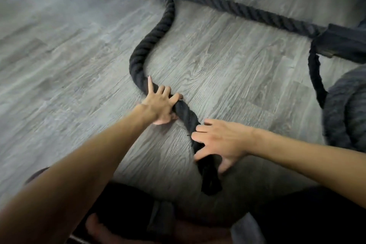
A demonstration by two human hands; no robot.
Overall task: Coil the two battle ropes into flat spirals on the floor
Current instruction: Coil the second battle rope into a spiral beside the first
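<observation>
A thick black battle rope [150,45] snakes down the grey floor from the upper middle and ends in a dark sleeved tip near my knees. My left hand [160,105] grips the rope from above, its index finger stretched out along it. Closer to the tip, my right hand [219,140] holds the rope with spread fingers across it and the thumb on the other side. A second stretch of rope [237,9] runs straight across the top. At the right edge sits a grey coiled rope [344,109], partly cut off.
The floor is grey wood-look planks [69,65]. A dark sleeve or anchor piece [342,41] lies at the right where the far rope ends, and a thin black strap [315,77] hangs from it toward the coil. My dark-clothed legs fill the bottom edge.
</observation>
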